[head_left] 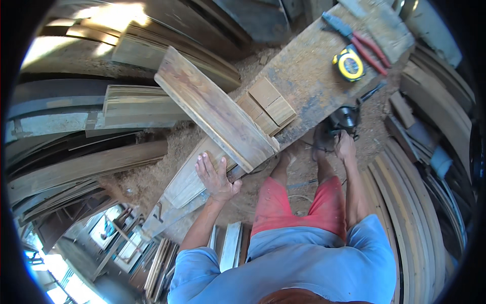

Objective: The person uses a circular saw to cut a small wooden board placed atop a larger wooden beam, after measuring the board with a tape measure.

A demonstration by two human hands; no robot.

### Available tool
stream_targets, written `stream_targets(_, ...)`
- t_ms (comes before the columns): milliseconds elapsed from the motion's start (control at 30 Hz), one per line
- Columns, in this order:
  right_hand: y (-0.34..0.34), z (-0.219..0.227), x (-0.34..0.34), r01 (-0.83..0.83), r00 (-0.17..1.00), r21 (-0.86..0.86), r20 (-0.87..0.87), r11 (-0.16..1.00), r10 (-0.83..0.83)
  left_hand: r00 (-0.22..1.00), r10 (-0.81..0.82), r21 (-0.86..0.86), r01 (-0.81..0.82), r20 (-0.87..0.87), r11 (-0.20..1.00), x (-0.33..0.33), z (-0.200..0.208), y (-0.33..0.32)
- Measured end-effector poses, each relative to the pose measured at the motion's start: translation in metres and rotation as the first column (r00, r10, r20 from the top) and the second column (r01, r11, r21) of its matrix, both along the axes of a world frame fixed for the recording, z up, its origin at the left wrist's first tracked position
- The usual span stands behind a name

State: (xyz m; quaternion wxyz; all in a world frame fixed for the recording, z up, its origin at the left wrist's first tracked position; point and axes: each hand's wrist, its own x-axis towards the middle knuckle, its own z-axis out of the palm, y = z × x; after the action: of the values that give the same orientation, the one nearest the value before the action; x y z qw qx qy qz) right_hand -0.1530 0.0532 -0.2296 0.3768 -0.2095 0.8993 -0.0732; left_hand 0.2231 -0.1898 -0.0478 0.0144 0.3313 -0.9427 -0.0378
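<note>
My left hand (217,177) rests with its fingers stretched out on a pale flat board (191,185) along the workbench (309,76). Beside it, a thick brown plank (215,114) lies slantwise across the bench, its near end close to my fingers. Short pieces of wood (268,101) sit against the plank's right side. At the bench's right edge, my right hand (346,147) is closed on a dark power tool (346,118) with a round body, held low beside the bench. Its exact kind and its working end cannot be made out.
Pliers with red handles (367,50) and a yellow and black tape measure (349,64) lie on the far part of the bench. Stacked boards (147,114) fill the left side, and curved-looking long boards (412,213) stand at the right. Sawdust (136,187) covers the floor.
</note>
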Motion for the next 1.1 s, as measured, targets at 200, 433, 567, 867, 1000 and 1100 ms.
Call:
stream_targets(200,-0.125,0.209,-0.006,0.145,0.987,-0.536,0.013,0.832,-0.163,0.999,0.013,0.011,-0.013,-0.042,1.000,-0.007,0.010,-0.004)
stream_targets(433,-0.252,0.215,0.034,-0.181,0.975,-0.317,-0.183,0.931,0.127,0.998,0.056,0.122,-0.057,0.014,0.991,-0.013,0.028,-0.003)
stream_targets(567,-0.237,0.221,0.040,-0.141,0.973,-0.313,-0.221,0.939,0.073,0.990,0.100,0.219,-0.119,0.095,0.968,-0.005,0.040,-0.001)
stream_targets(867,-0.037,0.198,0.036,0.107,0.986,-0.432,0.162,0.895,-0.040,0.990,0.099,0.337,-0.129,0.105,0.933,0.024,0.036,-0.021)
stream_targets(1000,0.086,0.181,0.010,0.755,0.631,-0.310,0.586,0.578,-0.509,0.997,0.057,0.428,-0.072,0.048,0.901,-0.008,0.096,-0.030)
stream_targets(1100,0.156,0.179,-0.076,0.832,0.524,-0.223,0.616,0.508,-0.588,0.997,0.076,0.439,-0.062,-0.013,0.896,-0.026,0.082,-0.026)
